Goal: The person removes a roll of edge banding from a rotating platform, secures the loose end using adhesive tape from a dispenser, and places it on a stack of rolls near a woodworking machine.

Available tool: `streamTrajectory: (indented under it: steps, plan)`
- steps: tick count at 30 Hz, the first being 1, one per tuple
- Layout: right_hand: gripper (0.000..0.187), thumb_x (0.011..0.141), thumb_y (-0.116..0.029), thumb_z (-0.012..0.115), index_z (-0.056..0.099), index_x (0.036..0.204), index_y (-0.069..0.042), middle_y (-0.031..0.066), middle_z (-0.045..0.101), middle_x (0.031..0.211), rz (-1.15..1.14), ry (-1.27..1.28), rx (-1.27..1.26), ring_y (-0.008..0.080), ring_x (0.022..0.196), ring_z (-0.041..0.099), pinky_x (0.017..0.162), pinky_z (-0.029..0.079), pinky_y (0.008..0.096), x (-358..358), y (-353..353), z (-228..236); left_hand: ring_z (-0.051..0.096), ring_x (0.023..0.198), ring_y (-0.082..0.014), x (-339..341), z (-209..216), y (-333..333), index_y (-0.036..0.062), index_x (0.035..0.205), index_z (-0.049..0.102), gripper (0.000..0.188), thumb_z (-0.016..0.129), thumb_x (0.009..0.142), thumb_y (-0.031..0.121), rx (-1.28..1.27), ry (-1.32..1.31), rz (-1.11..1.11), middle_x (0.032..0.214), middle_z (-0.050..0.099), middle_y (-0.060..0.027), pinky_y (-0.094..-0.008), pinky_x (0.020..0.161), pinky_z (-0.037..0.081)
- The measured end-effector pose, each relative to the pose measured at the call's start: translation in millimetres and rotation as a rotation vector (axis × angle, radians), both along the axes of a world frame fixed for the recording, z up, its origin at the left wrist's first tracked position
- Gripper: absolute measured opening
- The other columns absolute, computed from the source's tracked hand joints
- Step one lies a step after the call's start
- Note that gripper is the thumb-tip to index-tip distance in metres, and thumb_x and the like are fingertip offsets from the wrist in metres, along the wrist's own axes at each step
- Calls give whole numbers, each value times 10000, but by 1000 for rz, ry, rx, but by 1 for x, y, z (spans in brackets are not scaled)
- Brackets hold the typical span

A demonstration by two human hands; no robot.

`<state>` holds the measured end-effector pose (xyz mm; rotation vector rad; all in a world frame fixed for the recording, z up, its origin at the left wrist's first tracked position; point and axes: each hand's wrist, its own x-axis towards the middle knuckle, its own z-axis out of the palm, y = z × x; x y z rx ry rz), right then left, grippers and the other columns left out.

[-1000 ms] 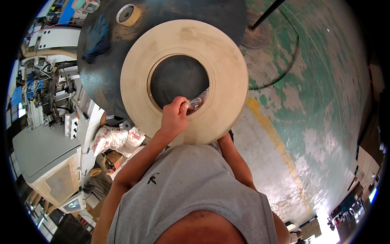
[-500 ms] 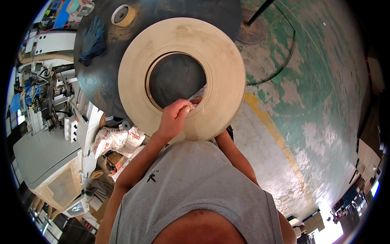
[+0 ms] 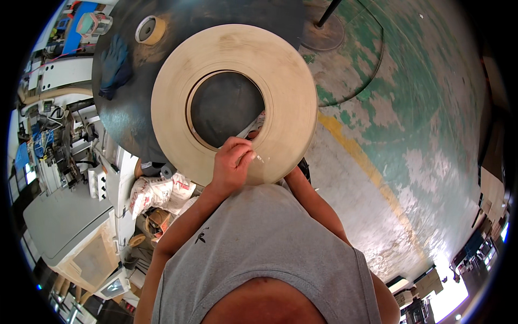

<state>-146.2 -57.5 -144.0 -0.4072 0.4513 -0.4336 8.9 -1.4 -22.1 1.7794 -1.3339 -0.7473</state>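
A wide, flat roll of beige edge banding [image 3: 288, 108] is tilted in front of my body, against the black round table. My left hand [image 3: 231, 164] is closed in a pinch over the roll's near face, just below the round hole. Beside its fingertips shows a small shiny whitish bit [image 3: 260, 159], too small to name. My right forearm [image 3: 310, 197] passes beneath the near right rim. Most of my right hand is hidden by the roll; only a bit of finger [image 3: 255, 134] shows through the hole, next to a pale, crinkled piece.
On the black round table [image 3: 121, 127] lie blue work gloves [image 3: 114, 65] and a small tape roll [image 3: 150, 30]. White printed sacks [image 3: 156, 191] and a grey machine [image 3: 65, 216] stand at left. A black stand base [image 3: 324, 33] rests on the green floor at right.
My left hand has shifted down slightly, away from the hole's edge and onto the roll's face. The whole view has shifted a little; the right arm stays under the roll.
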Motion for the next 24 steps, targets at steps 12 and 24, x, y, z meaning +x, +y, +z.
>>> streamTrajectory:
  steps: [12,24]
  plan:
    - [463,1037,-249,428,407,1447,-37,107,538,1390,-28,-241,114,223,1247,540,1058,452,361,6,25,-80,629,900,-299,-2,-1,-1,-13,1020,623,309,744,736,0,29,-14,-4,1129,581,-137,-368,779,517]
    - [472,1005,-244,511,443,1432,-54,103,533,1404,30,-105,19,222,1251,536,1059,446,368,-6,12,-54,655,754,-365,-2,12,-6,-50,1050,650,455,779,725,241,167,-268,-88,852,677,-186,-424,678,522]
